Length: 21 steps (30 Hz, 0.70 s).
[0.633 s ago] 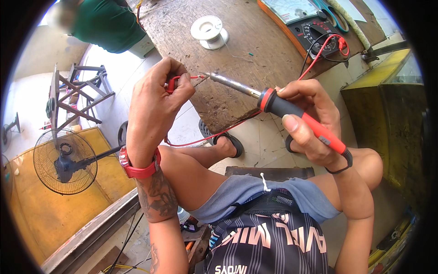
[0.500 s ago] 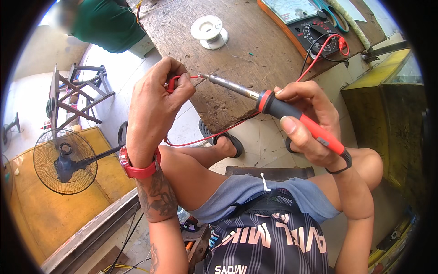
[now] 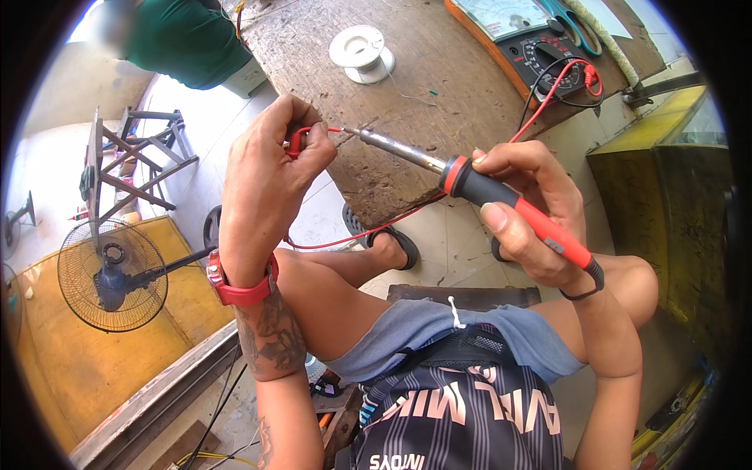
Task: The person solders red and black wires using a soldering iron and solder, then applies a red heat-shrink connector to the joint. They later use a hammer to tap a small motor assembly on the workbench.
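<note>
My left hand (image 3: 266, 168), with a red watch on its wrist, pinches a red wire (image 3: 330, 129) between thumb and fingers. A loop of the red lead shows inside the fingers; part of it is hidden there. My right hand (image 3: 540, 196) is wrapped round the red and black handle of a soldering iron (image 3: 486, 186). The iron points left, its tip at the bare end of the wire, just over the table's near corner. Whether tip and wire touch I cannot tell for certain.
On the worn wooden table (image 3: 439, 133) stand a white solder spool (image 3: 370, 74) with a loose end and an analog multimeter (image 3: 540, 55) with red and black leads. Teal-handled scissors (image 3: 576, 31) lie beside it. Left are a fan (image 3: 113, 274), a wooden stand (image 3: 133, 164) and a person in green (image 3: 184, 43).
</note>
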Each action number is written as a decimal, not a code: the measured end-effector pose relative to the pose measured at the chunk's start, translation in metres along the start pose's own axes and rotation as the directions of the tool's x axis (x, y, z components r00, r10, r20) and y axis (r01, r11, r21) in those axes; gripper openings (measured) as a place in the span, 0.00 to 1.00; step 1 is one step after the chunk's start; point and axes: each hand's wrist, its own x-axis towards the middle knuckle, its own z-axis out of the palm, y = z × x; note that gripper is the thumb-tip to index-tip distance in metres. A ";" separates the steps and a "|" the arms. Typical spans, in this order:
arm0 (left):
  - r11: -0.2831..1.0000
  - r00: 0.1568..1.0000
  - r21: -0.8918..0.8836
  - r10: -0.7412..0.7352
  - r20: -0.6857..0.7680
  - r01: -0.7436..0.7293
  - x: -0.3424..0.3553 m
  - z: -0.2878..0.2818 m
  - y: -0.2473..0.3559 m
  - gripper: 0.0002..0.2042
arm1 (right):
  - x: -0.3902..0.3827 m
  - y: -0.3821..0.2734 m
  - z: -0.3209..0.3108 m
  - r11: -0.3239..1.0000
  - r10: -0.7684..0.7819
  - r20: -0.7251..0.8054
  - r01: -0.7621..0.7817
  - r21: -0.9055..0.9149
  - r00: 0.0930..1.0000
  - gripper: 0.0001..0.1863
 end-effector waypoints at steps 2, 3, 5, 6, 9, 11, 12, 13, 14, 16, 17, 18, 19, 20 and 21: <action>1.000 1.000 0.006 0.004 -0.002 -0.004 0.000 0.000 0.000 0.09 | 0.000 0.000 0.000 1.000 -0.004 0.005 0.004 -0.003 1.000 0.20; 1.000 1.000 0.007 0.004 -0.001 -0.004 0.000 0.000 0.000 0.09 | 0.000 0.000 0.000 1.000 -0.008 0.004 0.008 -0.006 1.000 0.19; 1.000 1.000 0.009 0.005 -0.003 -0.005 0.000 0.001 0.000 0.09 | 0.000 0.001 0.001 1.000 -0.021 0.000 0.021 -0.015 1.000 0.19; 1.000 1.000 0.009 0.006 -0.006 -0.006 -0.001 0.001 0.000 0.09 | 0.000 0.001 0.001 0.999 -0.031 -0.002 0.031 -0.022 1.000 0.19; 1.000 1.000 -0.002 0.009 -0.005 -0.009 -0.002 0.001 0.000 0.08 | 0.002 0.002 0.003 0.997 -0.068 -0.014 0.068 -0.035 0.998 0.20; 1.000 1.000 -0.012 0.006 -0.005 -0.007 -0.002 0.001 0.000 0.08 | 0.001 0.000 0.000 0.999 -0.025 0.030 0.026 -0.034 0.999 0.20; 1.000 1.000 -0.018 0.004 -0.008 -0.004 -0.003 0.001 0.000 0.08 | -0.001 -0.003 -0.003 0.999 0.032 0.079 -0.030 -0.031 0.996 0.21; 1.000 1.000 -0.023 0.001 -0.010 -0.001 -0.003 0.002 0.000 0.08 | -0.001 -0.004 -0.004 0.998 0.059 0.104 -0.056 -0.033 0.993 0.21; 1.000 1.000 -0.030 0.001 -0.010 -0.001 -0.003 0.002 0.000 0.08 | -0.003 -0.006 -0.006 0.996 0.086 0.128 -0.082 -0.036 0.988 0.22; 0.999 1.000 -0.042 0.002 -0.012 -0.002 -0.003 0.003 -0.001 0.08 | -0.003 -0.007 -0.006 0.994 0.096 0.131 -0.090 -0.055 0.987 0.22; 0.999 1.000 -0.035 0.001 -0.014 -0.001 -0.004 0.003 -0.001 0.08 | -0.003 -0.007 -0.006 0.996 0.083 0.124 -0.079 -0.042 0.989 0.22; 1.000 1.000 -0.029 -0.001 -0.016 0.000 -0.004 0.003 -0.001 0.08 | -0.003 -0.007 -0.005 0.996 0.087 0.120 -0.082 -0.042 0.989 0.22; 1.000 1.000 -0.024 -0.002 -0.018 0.002 -0.004 0.003 -0.001 0.08 | -0.001 -0.004 -0.002 0.998 0.057 0.090 -0.053 -0.038 0.994 0.21; 1.000 1.000 -0.021 -0.003 -0.019 0.002 -0.004 0.004 -0.001 0.08 | -0.001 -0.004 -0.001 0.999 0.026 0.061 -0.024 -0.037 0.998 0.21; 1.000 1.000 -0.019 -0.003 -0.020 0.003 -0.005 0.004 -0.001 0.08 | 0.001 -0.001 0.003 0.999 -0.038 0.006 0.038 -0.036 0.999 0.21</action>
